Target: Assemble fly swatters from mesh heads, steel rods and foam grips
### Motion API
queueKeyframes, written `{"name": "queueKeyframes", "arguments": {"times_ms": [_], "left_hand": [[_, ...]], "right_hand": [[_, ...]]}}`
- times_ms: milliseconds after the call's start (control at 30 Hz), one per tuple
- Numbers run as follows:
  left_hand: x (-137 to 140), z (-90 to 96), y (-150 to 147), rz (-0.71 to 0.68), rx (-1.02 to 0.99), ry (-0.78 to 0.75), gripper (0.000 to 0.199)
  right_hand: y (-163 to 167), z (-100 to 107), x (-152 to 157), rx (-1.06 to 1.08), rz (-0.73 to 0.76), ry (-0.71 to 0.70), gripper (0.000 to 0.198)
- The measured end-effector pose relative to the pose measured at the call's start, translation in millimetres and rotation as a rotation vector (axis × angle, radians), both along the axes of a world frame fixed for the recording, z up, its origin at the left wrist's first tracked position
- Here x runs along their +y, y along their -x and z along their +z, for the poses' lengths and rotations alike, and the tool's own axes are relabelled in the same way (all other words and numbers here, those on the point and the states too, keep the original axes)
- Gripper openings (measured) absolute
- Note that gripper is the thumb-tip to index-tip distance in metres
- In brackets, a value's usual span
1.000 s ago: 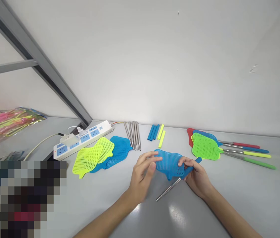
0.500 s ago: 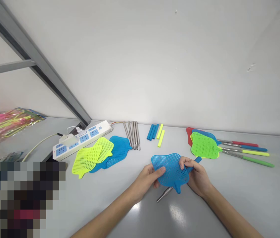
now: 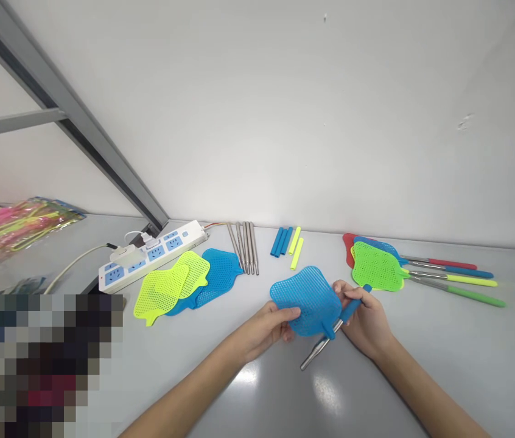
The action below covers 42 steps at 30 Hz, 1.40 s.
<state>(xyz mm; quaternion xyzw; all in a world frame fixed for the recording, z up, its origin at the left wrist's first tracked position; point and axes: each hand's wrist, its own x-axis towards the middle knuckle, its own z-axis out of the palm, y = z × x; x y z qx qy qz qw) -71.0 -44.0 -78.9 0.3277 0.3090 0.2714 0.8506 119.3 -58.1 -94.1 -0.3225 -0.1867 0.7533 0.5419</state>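
My left hand (image 3: 273, 325) pinches a blue mesh fly swatter head (image 3: 307, 298) by its left edge, thumb on top. The head is tilted, its short socket pointing down and to the right. In my right hand (image 3: 362, 316) is a metal rod (image 3: 319, 350) with a blue sleeve grip (image 3: 352, 307), held by the sleeve. The rod slants down to the left, passing behind the head's socket; whether they touch I cannot tell. Left of my hands, yellow swatter heads (image 3: 157, 292) overlap blue ones (image 3: 218, 277) on the table.
Several metal rods (image 3: 249, 249) lie near the wall beside blue and yellow sleeves (image 3: 281, 242). Complete swatters (image 3: 378, 267) in several colours are piled at the right. A power strip (image 3: 152, 255) with plugs stands at the left, with bagged goods (image 3: 15, 225) beyond it.
The blue head has turned and moved slightly up and left. My right fingers have come off its edge, and more of the rod and sleeve now shows.
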Motion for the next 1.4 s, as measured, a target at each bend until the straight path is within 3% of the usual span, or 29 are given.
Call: {"name": "queueKeyframes", "arguments": {"times_ms": [167, 367, 600, 933, 1400], "left_hand": [[3.5, -3.0, -0.6, 0.136, -0.116, 0.065, 0.006], [5.5, -7.7, -2.5, 0.240, -0.148, 0.074, 0.008], [8.8, -12.3, -0.9, 0.393, -0.152, -0.003, 0.010], [13.8, -16.1, 1.4, 0.382, -0.159, 0.077, 0.018], [15.3, -21.1, 2.5, 0.358, -0.169, 0.054, 0.021]], "right_hand": [[-0.2, -0.5, 1.6, 0.042, -0.045, -0.054, 0.013], [-4.1, -2.3, 3.2, 0.041, -0.091, -0.004, 0.021], [-23.3, -6.2, 9.0, 0.115, -0.352, -0.015, 0.017], [-20.8, -7.5, 8.4, 0.116, -0.323, -0.025, 0.018], [-20.1, -6.7, 9.0, 0.159, -0.328, 0.004, 0.016]]}}
